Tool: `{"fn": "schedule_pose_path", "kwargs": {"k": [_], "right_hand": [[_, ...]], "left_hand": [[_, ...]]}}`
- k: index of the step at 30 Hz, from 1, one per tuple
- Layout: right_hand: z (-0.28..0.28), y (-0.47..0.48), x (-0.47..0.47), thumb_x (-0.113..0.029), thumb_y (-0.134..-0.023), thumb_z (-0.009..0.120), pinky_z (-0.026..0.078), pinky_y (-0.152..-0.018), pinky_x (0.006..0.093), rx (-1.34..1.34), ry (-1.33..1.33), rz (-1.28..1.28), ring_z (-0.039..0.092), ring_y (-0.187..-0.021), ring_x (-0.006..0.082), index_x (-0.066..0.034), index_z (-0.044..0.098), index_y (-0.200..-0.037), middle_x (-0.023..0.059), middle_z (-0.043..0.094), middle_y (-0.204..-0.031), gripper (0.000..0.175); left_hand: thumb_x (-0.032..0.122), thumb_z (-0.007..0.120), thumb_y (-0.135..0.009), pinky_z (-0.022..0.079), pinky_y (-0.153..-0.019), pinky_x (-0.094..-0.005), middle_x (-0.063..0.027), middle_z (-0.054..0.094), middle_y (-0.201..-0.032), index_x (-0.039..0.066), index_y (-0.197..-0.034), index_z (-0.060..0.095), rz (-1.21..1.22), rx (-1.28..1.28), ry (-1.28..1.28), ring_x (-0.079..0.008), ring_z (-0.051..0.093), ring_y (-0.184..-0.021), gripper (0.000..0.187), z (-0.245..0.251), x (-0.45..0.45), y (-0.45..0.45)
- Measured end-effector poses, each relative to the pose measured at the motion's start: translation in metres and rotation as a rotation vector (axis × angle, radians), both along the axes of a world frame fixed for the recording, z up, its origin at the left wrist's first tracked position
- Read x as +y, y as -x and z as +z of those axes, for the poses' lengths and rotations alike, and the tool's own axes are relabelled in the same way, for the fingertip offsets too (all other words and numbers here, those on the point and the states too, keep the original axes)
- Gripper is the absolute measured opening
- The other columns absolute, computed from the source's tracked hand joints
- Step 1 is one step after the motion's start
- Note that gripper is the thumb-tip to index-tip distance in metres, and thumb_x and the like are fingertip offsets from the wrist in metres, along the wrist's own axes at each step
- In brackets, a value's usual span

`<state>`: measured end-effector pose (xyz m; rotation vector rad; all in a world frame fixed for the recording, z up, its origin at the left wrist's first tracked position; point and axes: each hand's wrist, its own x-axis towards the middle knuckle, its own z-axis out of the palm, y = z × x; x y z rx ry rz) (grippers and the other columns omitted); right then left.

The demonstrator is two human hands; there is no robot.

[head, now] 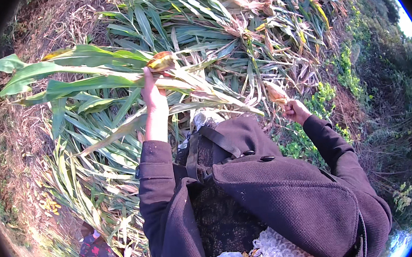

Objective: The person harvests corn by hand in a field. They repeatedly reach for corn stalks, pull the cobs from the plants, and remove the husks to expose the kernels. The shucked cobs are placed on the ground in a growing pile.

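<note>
My left hand (154, 92) is closed around a corn stalk (172, 83), which lies across in front of me. Its long green leaves (86, 84) spread to the left, and the bare cut end points right. Against my left fingertips is a yellow and brown husk or curled leaf (161, 61); which of the two I cannot tell. Out to the right, my right hand (295, 111) grips a dry, pale corn husk (276, 94) by its lower end. Whether an ear is inside it is hidden.
Cut corn stalks (189, 29) lie heaped ahead and along the left. Several yellow ears (47, 203) rest on the ground at far left. A person in a flowered top (97, 256) bends low at lower left. Green weeds (322, 102) and shrubs (391, 84) border the right.
</note>
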<state>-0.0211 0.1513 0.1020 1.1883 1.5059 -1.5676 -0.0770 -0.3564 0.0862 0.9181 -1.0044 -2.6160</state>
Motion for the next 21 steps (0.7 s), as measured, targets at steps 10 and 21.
{"fn": "schedule_pose_path", "kwargs": {"k": [10,21], "right_hand": [[0.066,0.07,-0.145,-0.011,-0.087,0.042,0.051,-0.045,0.0255,0.229,0.231,0.544,0.042,-0.044,0.0058,-0.0045,0.063,-0.102,-0.0016,0.049,-0.063,0.027],[0.054,0.05,-0.359,-0.018,-0.088,0.051,0.055,-0.049,0.0336,0.944,0.205,1.098,0.064,-0.052,0.0202,-0.0015,0.066,-0.085,0.0138,0.066,-0.072,0.023]], "left_hand": [[0.027,0.08,-0.073,0.037,-0.109,-0.0422,-0.0207,0.046,-0.141,0.003,-0.144,0.039,-0.946,0.043,1.459,-0.0353,0.045,-0.129,0.085,0.026,0.051,-0.055],[0.061,0.054,-0.087,0.014,-0.116,-0.0591,-0.0195,0.051,-0.136,-0.002,-0.139,0.042,-0.395,-0.061,1.976,-0.036,0.041,-0.134,0.082,0.063,0.011,-0.086]]}}
